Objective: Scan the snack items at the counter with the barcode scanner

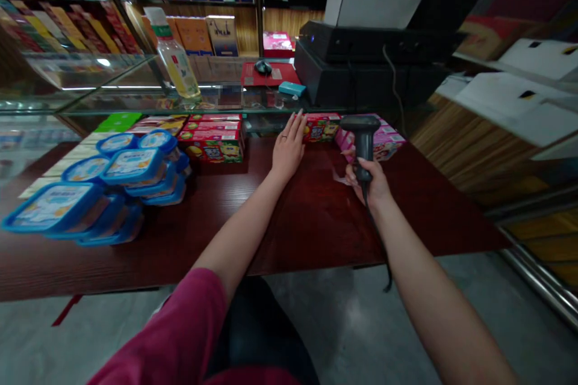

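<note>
My right hand (pixel 372 183) is wrapped round the handle of a black barcode scanner (pixel 361 129), whose cord hangs down past my wrist. Behind the scanner lies a pink box (pixel 387 138), partly covered by it. With fingers stretched out, my left hand (pixel 289 147) lies beside the left end of a red box (pixel 323 127); whether the fingertips press on it I cannot tell. Further left, several similar red boxes (pixel 214 143) are grouped at the glass edge. Stacks of blue-lidded plastic tubs (pixel 135 165) stand on the dark wooden table (pixel 217 216).
A bottle of yellowish liquid (pixel 178 69) stands on the glass counter. A mouse (pixel 262 67), a red pad (pixel 250 75) and a turquoise packet (pixel 292 89) lie beside black counter equipment (pixel 361 81). Pale packs (pixel 67 162) line the table's left. Stocked shelves rise behind.
</note>
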A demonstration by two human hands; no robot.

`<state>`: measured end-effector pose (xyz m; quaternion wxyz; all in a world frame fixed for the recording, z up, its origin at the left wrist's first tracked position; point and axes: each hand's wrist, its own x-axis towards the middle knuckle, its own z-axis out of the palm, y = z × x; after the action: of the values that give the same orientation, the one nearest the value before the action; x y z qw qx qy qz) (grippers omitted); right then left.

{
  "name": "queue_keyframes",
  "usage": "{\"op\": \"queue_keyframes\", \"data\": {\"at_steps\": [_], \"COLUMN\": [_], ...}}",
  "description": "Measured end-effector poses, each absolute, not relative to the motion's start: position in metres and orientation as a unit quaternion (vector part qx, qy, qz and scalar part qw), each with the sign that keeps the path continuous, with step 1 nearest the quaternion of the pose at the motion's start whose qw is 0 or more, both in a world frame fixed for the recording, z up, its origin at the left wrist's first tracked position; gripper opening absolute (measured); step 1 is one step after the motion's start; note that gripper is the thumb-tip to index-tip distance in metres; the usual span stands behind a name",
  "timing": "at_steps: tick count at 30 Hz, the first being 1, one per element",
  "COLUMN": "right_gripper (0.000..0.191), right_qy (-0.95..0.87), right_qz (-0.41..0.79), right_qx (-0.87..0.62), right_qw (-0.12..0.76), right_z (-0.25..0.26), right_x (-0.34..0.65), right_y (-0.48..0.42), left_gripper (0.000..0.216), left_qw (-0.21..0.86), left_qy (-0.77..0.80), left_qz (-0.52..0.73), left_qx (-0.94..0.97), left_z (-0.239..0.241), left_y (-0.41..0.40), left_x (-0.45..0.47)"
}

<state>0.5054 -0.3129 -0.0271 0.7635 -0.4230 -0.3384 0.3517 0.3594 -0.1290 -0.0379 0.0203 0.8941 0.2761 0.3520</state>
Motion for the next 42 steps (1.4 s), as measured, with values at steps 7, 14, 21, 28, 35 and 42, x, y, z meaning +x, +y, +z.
{"op": "queue_keyframes", "data": {"at_steps": [7,14,21,28,35,42], "right_gripper": [0.027,0.030,0.041,0.029,0.032,0.031], "right_qy": [-0.349,-0.337,-0.317,-0.319,-0.318,-0.337], "right_qz": [0.389,0.363,0.404,0.502,0.561,0.525], "right_qx": [-0.394,-0.397,-0.388,-0.370,-0.367,-0.380], "right_qw": [0.756,0.773,0.765,0.713,0.670,0.682], "right_z": [-0.024,-0.021,-0.018,-0.017,-0.017,-0.014], "right_x": [0.510,0.497,0.458,0.428,0.410,0.408], "right_y": [-0.309,-0.321,-0.344,-0.371,-0.367,-0.365], "left_gripper": [0.067,0.057,0.050,0.051,0.052,0.055], "left_qw": [0.007,0.026,0.044,0.035,0.032,0.020], "left_qy": [0.267,0.303,0.261,0.206,0.240,0.232], "left_qz": [0.324,0.362,0.339,0.367,0.337,0.338], "left_qx": [0.907,0.881,0.903,0.906,0.910,0.912], "left_z": [-0.035,-0.035,-0.035,-0.045,-0.042,-0.041], "left_y": [-0.110,-0.111,-0.117,-0.122,-0.141,-0.137], "left_x": [0.374,0.358,0.320,0.221,0.169,0.177]}}
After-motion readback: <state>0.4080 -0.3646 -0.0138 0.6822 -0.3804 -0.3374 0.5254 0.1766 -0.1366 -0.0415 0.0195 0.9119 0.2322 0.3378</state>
